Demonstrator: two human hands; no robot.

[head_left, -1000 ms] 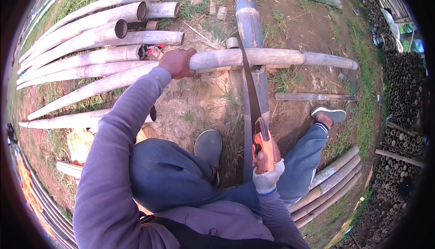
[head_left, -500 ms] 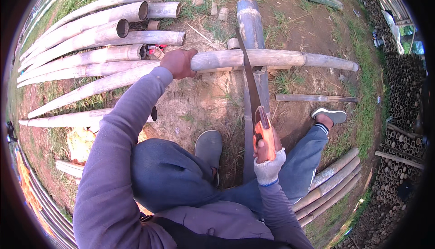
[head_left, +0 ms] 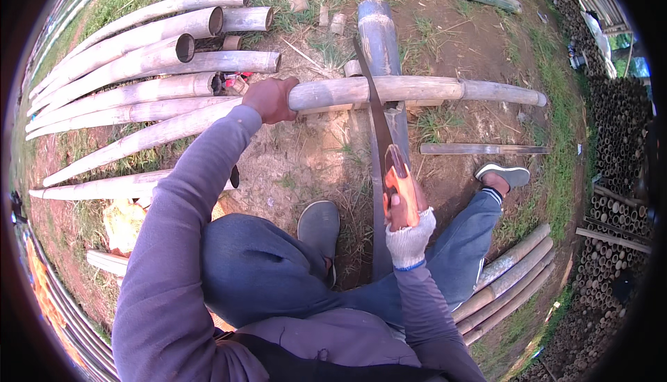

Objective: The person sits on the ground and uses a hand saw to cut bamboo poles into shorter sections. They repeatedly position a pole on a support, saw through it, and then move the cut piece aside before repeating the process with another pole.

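Observation:
A long pale bamboo pole (head_left: pixel 424 89) runs crosswise in front of me, over a thicker grey bamboo log (head_left: pixel 380 38) lying away from me. My left hand (head_left: pixel 272 99) is wrapped round the pole, left of the log. In my right hand (head_left: pixel 408 222), which wears a white fingerless glove, is the orange handle of a handsaw (head_left: pixel 379 114). Its dark blade slants up and away, crossing the pole where it lies over the log. How deep the blade sits in the bamboo I cannot tell.
Several bamboo poles (head_left: pixel 156 54) lie at the left, with more (head_left: pixel 507 281) at the lower right. A split bamboo strip (head_left: pixel 486 149) lies beyond my right shoe (head_left: pixel 505 175). Short offcuts (head_left: pixel 338 23) are scattered at the far side. Stacked bamboo (head_left: pixel 618 132) fills the right edge.
The saw and my right hand have moved slightly away from me along the stroke. My left hand keeps its grip on the pole. The whole view has shifted a little.

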